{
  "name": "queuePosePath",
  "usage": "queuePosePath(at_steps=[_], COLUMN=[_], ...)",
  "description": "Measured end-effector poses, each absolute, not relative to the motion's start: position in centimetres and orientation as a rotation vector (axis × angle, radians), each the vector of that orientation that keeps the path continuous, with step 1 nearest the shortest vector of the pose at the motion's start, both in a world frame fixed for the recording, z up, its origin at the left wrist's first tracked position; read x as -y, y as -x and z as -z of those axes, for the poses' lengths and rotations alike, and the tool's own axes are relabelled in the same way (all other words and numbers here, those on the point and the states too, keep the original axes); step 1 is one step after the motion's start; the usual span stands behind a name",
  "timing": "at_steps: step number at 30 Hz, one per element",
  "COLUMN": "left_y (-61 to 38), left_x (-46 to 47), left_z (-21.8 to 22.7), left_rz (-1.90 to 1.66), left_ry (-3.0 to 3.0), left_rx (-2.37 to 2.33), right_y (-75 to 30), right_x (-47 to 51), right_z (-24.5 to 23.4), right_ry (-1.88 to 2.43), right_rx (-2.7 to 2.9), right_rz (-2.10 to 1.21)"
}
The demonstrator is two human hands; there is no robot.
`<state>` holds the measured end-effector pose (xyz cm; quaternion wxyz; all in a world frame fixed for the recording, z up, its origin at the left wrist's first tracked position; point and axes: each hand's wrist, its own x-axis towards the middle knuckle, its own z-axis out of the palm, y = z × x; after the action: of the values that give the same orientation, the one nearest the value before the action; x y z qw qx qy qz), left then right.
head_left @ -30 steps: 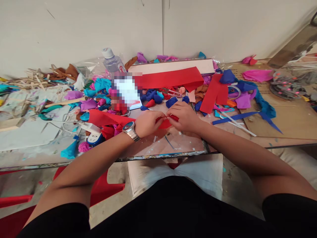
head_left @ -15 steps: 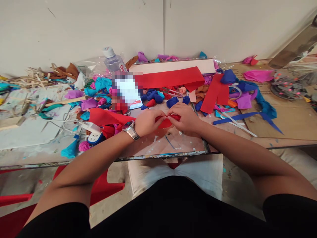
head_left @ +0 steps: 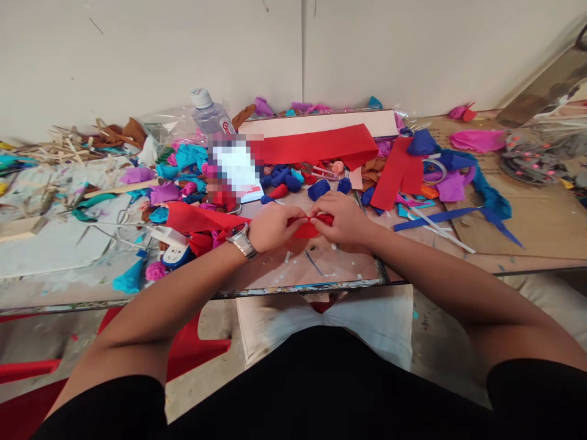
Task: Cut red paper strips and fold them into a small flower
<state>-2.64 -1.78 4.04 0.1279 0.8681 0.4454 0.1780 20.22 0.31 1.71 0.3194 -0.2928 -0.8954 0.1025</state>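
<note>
Between my two hands is a small piece of red crepe paper (head_left: 306,231), held just above the near edge of the table. My left hand (head_left: 275,226), with a metal watch (head_left: 243,240) on its wrist, pinches the paper's upper edge from the left. From the right, my right hand (head_left: 342,219) grips the same piece, its thumb and fingertips almost meeting those of the left. Part of the paper is hidden behind my fingers. Just beyond my hands lie dark blue crumpled paper pieces (head_left: 318,189).
Long red strips (head_left: 316,145) lie behind my hands, beside a lit phone (head_left: 238,171) and a plastic bottle (head_left: 213,116). A white power strip (head_left: 175,255) sits to the left. Blue and white strips (head_left: 440,218) and cardboard (head_left: 541,226) are on the right.
My fingertips have shifted slightly on the red paper, with a small gap opening between them. Everything else stays in place.
</note>
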Motion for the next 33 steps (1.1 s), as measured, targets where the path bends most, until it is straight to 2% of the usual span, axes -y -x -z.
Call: queuePosePath(at_steps=[24,33], left_y=[3.5,3.5], left_x=[0.9,0.7], left_z=[-4.2,-4.3], left_rz=[-0.477,-0.459], left_ry=[-2.274,-2.098], left_rx=[-1.142,-1.017], right_y=[-20.1,-20.2], right_x=[-0.3,-0.4], right_z=[-1.9,-1.7], right_ry=[0.761,0.622], right_rx=[2.284,2.26], right_rz=[-0.299,-0.292])
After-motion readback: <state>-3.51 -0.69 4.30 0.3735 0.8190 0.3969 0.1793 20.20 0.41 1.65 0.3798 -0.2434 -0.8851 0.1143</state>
